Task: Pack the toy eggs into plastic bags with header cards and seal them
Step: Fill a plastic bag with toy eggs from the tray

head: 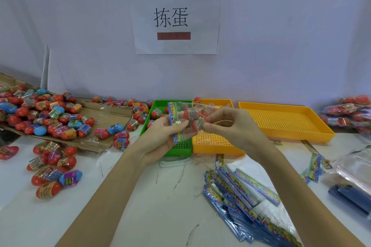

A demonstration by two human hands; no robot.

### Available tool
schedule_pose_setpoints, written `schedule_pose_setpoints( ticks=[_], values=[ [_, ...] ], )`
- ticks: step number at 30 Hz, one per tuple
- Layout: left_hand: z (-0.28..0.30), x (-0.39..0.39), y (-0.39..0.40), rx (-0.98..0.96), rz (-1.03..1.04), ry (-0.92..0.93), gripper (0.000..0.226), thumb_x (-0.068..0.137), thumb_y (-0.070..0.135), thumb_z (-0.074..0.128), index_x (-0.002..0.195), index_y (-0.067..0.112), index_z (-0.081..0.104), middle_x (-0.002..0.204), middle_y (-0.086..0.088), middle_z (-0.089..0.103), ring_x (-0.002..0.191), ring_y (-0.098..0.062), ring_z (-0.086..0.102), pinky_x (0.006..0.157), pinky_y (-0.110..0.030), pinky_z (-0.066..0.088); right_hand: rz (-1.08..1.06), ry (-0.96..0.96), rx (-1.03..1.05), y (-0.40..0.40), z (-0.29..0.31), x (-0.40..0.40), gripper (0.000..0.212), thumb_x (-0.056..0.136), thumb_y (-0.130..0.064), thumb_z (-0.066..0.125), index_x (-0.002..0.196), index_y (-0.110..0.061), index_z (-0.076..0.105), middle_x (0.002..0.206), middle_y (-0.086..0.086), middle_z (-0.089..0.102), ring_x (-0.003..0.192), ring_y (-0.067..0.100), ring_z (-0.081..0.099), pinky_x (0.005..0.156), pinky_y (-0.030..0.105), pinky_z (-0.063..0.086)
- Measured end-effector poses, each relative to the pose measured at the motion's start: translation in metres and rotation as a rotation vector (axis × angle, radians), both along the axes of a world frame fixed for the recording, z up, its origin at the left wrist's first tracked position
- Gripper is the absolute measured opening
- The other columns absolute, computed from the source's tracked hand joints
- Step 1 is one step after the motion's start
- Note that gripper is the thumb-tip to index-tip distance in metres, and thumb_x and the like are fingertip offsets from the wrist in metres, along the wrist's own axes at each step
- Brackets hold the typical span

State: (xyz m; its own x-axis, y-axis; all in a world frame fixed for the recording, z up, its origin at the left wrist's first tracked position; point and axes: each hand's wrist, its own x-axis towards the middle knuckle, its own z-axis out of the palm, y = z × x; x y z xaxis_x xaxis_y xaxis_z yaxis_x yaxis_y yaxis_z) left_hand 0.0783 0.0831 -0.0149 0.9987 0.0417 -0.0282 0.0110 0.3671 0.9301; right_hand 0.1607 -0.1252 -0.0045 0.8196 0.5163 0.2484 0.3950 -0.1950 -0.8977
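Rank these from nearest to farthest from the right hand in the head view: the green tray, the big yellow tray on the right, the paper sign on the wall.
From the right hand:
1. Green tray, just to its left, under the hands.
2. Big yellow tray, to its right on the table.
3. Paper sign, high on the wall behind.

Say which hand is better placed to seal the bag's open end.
Probably the right hand: its fingers pinch the bag at the end away from the header card, while the left hand grips the card end, steadying the eggs inside.
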Motion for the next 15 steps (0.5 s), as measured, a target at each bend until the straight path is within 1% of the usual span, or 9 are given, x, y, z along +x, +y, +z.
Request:
schedule_pose_setpoints(
  ticks=[1,3,5,7,9,11,13,15],
  values=[
    [0.0002,0.0000,-0.0002,0.008,-0.002,-0.005,0.037,0.102,0.003,0.057,0.139,-0.002,0.056,0.129,-0.018,0.072,0.114,-0.028,0.073,0.092,-0.034,0.061,0.001,0.013,0.009,0.0006,-0.0002,0.0000,0.013,0.084,-0.026,0.085,0.092,-0.020,0.078,0.093,-0.010,0.078,0.091,0.006,0.074,0.081,0.024,0.060],
    [-0.0004,0.0005,-0.0002,0.035,-0.013,-0.013,0.038,0.103,0.006,0.057,0.140,-0.001,0.056,0.132,-0.018,0.070,0.121,-0.030,0.068,0.100,-0.039,0.058,0.005,0.042,0.038,0.0012,-0.0013,0.0004,0.006,0.085,-0.022,0.084,0.090,-0.020,0.081,0.090,-0.008,0.079,0.089,0.007,0.074,0.078,0.023,0.059],
    [-0.0008,0.0010,0.0002,0.044,-0.037,-0.027,0.039,0.103,0.009,0.057,0.140,-0.001,0.056,0.134,-0.018,0.068,0.128,-0.031,0.064,0.105,-0.042,0.056,0.012,0.069,0.076,0.0015,-0.0016,-0.0007,0.004,0.087,-0.017,0.082,0.088,-0.021,0.082,0.088,-0.007,0.079,0.087,0.008,0.075,0.075,0.019,0.057],
    [-0.0004,0.0002,-0.0004,0.041,-0.065,-0.050,0.038,0.102,0.012,0.059,0.138,0.001,0.058,0.135,-0.016,0.069,0.127,-0.028,0.065,0.101,-0.039,0.058,0.033,0.070,0.108,0.0024,-0.0017,-0.0018,0.011,0.090,-0.014,0.079,0.090,-0.025,0.081,0.090,-0.008,0.080,0.089,0.006,0.075,0.075,0.016,0.057],
    [-0.0012,0.0000,0.0000,0.059,-0.067,-0.068,0.037,0.098,0.014,0.066,0.133,0.003,0.063,0.133,-0.013,0.070,0.126,-0.026,0.066,0.097,-0.034,0.058,0.068,0.045,0.090,0.0041,-0.0020,-0.0025,0.012,0.095,-0.015,0.073,0.101,-0.024,0.076,0.093,-0.009,0.080,0.096,0.001,0.073,0.081,0.017,0.057],
    [-0.0029,0.0007,0.0013,0.078,-0.058,-0.080,0.039,0.091,0.016,0.075,0.127,0.005,0.067,0.131,-0.012,0.071,0.125,-0.025,0.067,0.098,-0.034,0.058,0.093,0.012,0.047,0.0065,-0.0026,-0.0034,0.014,0.098,-0.016,0.069,0.111,-0.021,0.069,0.095,-0.010,0.080,0.101,-0.002,0.071,0.087,0.016,0.053],
    [-0.0042,0.0006,0.0016,0.106,-0.078,-0.100,0.043,0.087,0.017,0.079,0.127,0.008,0.069,0.132,-0.011,0.071,0.125,-0.026,0.067,0.102,-0.038,0.057,0.091,-0.016,0.018,0.0075,-0.0022,-0.0039,0.015,0.100,-0.013,0.066,0.113,-0.020,0.069,0.099,-0.011,0.080,0.104,-0.002,0.070,0.089,0.017,0.051],
    [-0.0038,-0.0010,0.0007,0.182,-0.106,-0.127,0.043,0.088,0.020,0.079,0.130,0.017,0.071,0.132,-0.008,0.071,0.126,-0.024,0.067,0.100,-0.034,0.057,0.075,-0.069,0.015,0.0075,0.0000,-0.0053,0.017,0.100,-0.010,0.066,0.111,-0.021,0.073,0.103,-0.011,0.079,0.106,-0.005,0.068,0.087,0.013,0.051]
  ],
)
